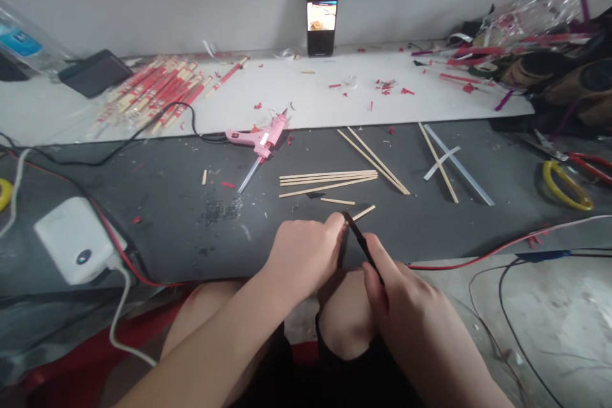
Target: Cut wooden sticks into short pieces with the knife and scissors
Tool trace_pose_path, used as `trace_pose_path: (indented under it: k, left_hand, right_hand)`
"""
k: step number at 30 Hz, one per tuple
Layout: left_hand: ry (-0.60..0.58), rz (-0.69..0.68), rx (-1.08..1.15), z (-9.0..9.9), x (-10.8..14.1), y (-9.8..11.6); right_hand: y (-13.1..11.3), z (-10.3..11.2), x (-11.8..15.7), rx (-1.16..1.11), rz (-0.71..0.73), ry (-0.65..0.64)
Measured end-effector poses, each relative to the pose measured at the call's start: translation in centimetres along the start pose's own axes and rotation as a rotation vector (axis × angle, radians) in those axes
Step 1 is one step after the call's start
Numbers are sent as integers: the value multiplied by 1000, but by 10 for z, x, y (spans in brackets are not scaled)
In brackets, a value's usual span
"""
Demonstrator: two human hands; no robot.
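Observation:
In the head view my left hand (306,248) is closed at the bench's front edge, pinching a wooden chopstick (366,213) whose end sticks out past the thumb. My right hand (406,293) is wrapped round a dark, narrow knife (356,233); its tip lies against the chopstick beside my left thumb. Just beyond, several trimmed chopsticks (329,177) lie side by side, with a short cut piece (337,201) in front. Two longer chopsticks (375,162) rest behind to the right. A pink hot glue gun (261,138) with a clear glue stick lies to the left.
Paper-wrapped chopsticks (153,92) are heaped at back left. A phone (323,9) leans on the wall. Right are a glue stick (459,162), scissors (568,172) and plastic wrappers (530,25). A white adapter (71,239) and cables sit at left.

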State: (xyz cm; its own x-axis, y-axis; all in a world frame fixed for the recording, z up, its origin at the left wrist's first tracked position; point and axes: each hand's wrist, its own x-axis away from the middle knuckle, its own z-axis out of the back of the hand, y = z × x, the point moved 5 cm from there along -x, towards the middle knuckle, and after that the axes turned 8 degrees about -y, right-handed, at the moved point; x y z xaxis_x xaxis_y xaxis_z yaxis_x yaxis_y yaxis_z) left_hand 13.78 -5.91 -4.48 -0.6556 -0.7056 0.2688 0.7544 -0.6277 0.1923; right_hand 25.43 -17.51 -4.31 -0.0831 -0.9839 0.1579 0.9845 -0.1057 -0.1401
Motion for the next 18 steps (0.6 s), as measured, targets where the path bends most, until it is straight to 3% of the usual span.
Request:
trace_pose_path:
  k: [12,18]
  left_hand:
    - [-45,-60,-22,-2,0,-3]
    - [-34,-73,-33,-2,1,-3]
  right_hand:
    - [-5,2,-12,-6,-79,-68]
    - [-5,3,-17,9,-74,-10]
